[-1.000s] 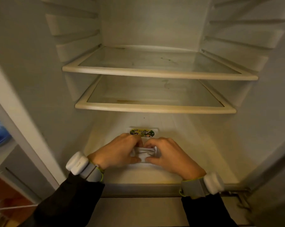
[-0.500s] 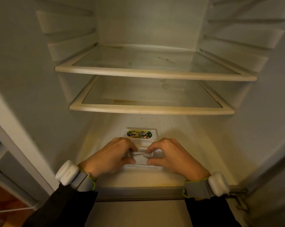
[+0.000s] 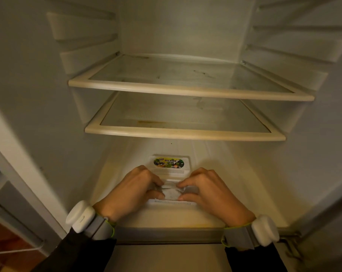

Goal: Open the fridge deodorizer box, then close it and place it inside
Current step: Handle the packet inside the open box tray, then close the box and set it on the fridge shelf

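The white fridge deodorizer box lies open on the fridge floor. Its vented lid (image 3: 169, 163), with a green and yellow sticker, rests flat just beyond my fingers. The vented front edge of the box base (image 3: 172, 202) shows under my hands. My left hand (image 3: 131, 191) and my right hand (image 3: 209, 193) meet over the base, and the fingertips of both pinch a white packet (image 3: 171, 191) in crinkly clear wrap. The rest of the base is hidden by my hands.
Two glass shelves with cream rims, the lower shelf (image 3: 184, 133) and the upper shelf (image 3: 189, 91), hang above the floor. The fridge walls stand close on both sides. A metal sill (image 3: 166, 235) runs along the front under my wrists.
My hands have drawn slightly nearer to me, so more of the stickered lid shows behind them. The white packet is more exposed between my fingertips.
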